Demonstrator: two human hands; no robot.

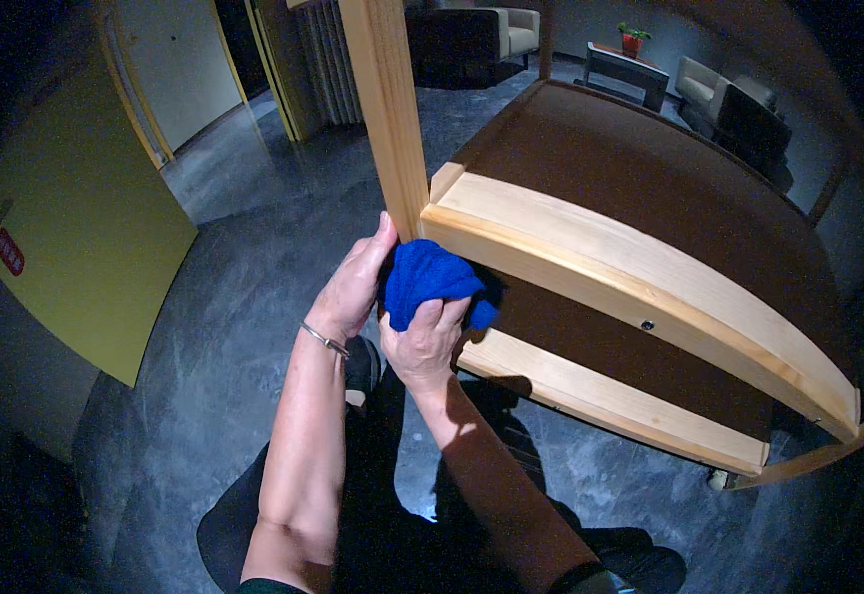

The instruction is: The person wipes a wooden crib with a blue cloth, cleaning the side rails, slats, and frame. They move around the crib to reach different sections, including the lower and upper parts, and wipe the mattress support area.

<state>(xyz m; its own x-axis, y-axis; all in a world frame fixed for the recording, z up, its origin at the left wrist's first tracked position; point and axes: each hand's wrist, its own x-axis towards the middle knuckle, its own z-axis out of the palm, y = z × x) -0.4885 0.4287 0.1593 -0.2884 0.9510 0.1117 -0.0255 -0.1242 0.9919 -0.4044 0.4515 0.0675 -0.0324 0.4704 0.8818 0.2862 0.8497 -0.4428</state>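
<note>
A bunched blue cloth is pressed against the foot of an upright wooden post by my right hand, whose fingers fold into it. My left hand grips the left side of the same post, thumb pointing up along its edge; its other fingers are mostly hidden behind. The cloth covers the corner where the post meets a pale wooden rail of a shelving unit. Lower down, a second wooden rail edges a dark brown shelf board. A metal bolt is set in the upper rail.
On the left stands a yellow-green door panel with a red sign. Behind the unit are armchairs and a low table bearing a potted plant. A ribbed radiator stands past the post. The grey floor surrounds my legs.
</note>
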